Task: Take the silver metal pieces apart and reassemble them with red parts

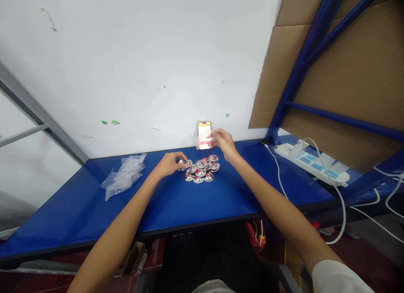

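Observation:
Small domed metal discs with red cords, which look like finger cymbals (pixel 200 172), lie in a loose pile on the blue table (pixel 189 207). At the pile's left edge, my left hand (pixel 171 163) is closed around one shiny finger cymbal (pixel 181 160). A lit phone (pixel 204 137) leans upright against the wall behind the pile. My right hand (pixel 223 143) is at the phone's right side, its bent fingers apart and reaching over the screen; whether they touch the glass is hard to tell. Nothing shows in that hand.
Several clear plastic bags (pixel 124 175) lie on the left of the table. A white power strip (pixel 311 162) with plugs and cables sits at the right end. A white wall (pixel 142 66) stands behind, with a blue metal frame (pixel 303 66) and cardboard at right.

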The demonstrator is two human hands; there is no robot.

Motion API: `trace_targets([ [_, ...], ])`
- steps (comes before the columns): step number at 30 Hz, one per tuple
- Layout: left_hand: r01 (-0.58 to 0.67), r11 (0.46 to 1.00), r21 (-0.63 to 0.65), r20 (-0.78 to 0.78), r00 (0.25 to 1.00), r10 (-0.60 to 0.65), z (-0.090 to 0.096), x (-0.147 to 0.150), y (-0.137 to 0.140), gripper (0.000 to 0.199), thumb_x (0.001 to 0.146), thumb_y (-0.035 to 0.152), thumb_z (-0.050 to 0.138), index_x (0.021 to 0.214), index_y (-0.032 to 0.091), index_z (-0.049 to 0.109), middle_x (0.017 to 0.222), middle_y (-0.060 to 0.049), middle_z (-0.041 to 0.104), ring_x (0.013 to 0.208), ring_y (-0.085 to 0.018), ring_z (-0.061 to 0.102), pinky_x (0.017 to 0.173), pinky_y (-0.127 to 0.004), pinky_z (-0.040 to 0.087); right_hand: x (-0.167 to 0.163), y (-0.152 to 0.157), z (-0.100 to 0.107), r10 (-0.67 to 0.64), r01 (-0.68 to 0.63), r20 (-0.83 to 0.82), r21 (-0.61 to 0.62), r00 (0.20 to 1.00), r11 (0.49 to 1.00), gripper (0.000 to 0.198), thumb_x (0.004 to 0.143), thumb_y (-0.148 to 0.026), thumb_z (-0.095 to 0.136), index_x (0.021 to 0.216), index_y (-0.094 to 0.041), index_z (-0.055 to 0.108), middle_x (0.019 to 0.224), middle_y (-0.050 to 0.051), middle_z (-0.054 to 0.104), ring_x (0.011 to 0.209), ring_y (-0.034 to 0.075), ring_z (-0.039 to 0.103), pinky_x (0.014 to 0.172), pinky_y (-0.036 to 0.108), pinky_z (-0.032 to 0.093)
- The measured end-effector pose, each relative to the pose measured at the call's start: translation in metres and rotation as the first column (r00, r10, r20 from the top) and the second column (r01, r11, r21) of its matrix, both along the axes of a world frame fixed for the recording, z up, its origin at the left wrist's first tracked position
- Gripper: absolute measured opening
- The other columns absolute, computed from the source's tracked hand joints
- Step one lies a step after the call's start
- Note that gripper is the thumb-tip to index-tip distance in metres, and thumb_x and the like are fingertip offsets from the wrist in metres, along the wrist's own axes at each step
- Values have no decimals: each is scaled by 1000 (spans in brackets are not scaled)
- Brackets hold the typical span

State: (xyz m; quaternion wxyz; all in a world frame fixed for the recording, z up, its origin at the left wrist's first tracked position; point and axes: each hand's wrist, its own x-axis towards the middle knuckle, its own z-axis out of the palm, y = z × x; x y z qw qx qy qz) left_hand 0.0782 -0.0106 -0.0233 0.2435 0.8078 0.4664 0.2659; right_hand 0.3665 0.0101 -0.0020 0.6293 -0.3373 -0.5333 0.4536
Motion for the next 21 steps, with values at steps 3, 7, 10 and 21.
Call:
trace_targets([
  [3,42,996,-81,-4,999,-42,-1,-6,1,29,78,45,86,97,24,82,72,-1,74,59,-20,64,60,-29,41,-1,0,0,-13,14,9,-9,1000,1000,42,89,-58,83,91,-22,62,91,4,78,60,14,70,54,25,59],
  [7,67,993,-100,1,998,-67,-5,-10,5,35,74,54,89,94,26,82,64,1,71,55,-19,63,56,-28,39,-1,0,-1,-17,17,34,-6,999,1000,43,87,-59,83,91,-22,62,90,4,77,58,13,69,53,25,58],
  [10,56,989,-138,-36,997,-61,-3,-15,6,39,70,57,91,92,26,82,57,2,67,50,-19,61,54,-28,37,-1,0,-1,-20,21,45,-3,999,1000,44,87,-60,83,91,-22,61,89,3,76,58,13,69,53,25,58],
  [21,-74,994,-77,-64,996,69,6,-33,11,27,83,28,66,106,20,78,73,-2,73,62,-22,65,64,-31,44,0,1,-2,-36,35,42,21,998,999,42,87,-58,83,89,-22,61,84,2,73,56,13,67,51,25,57],
])
